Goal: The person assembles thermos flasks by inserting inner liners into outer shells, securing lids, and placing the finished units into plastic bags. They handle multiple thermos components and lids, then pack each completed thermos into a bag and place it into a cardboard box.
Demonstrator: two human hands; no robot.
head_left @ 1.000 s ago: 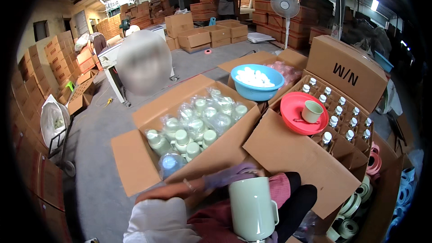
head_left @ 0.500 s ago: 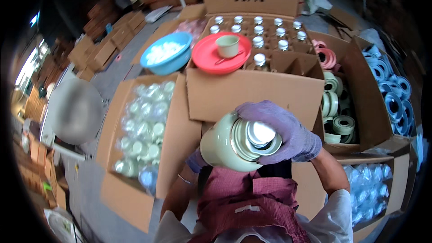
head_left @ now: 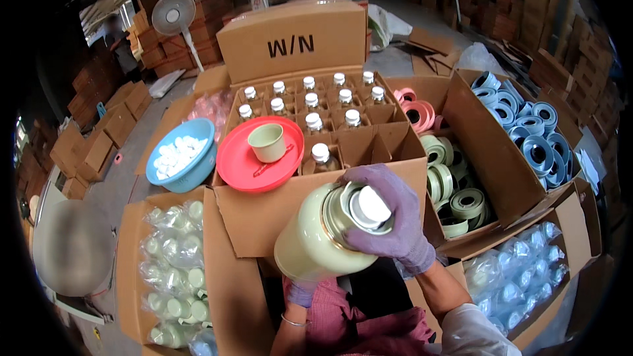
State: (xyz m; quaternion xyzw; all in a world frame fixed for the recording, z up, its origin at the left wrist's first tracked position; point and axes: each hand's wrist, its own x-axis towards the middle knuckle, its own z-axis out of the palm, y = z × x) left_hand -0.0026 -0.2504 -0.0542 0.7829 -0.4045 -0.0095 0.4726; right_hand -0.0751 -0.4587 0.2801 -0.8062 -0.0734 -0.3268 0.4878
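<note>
A pale green vacuum flask (head_left: 305, 240) is tilted in front of me, its neck pointing up and to the right. My gloved right hand (head_left: 395, 221) wraps round the collar at the neck, with the thumb along the near side. A shiny silver-white top (head_left: 370, 206) shows inside that collar. Beneath the flask body is my gloved left hand (head_left: 301, 295), supporting it from below; its fingers are hidden behind the flask. Just beyond stands a divided carton (head_left: 316, 214) of silvery bottle-like liners (head_left: 320, 153), with several compartments bare on its near right side.
A red plate (head_left: 231, 158) with a green cup (head_left: 266, 143) rests on the carton's left corner, beside a blue basin (head_left: 204, 165) of white pieces. Bagged green cups (head_left: 175, 250) fill a left box. Right boxes hold green rings (head_left: 467, 203), blue rings (head_left: 537, 151) and bagged blue parts (head_left: 511, 280).
My view has swung up and to the right, so the boxes sit further left in it. Both hands stay on the flask, which appears slightly lower and more to the left.
</note>
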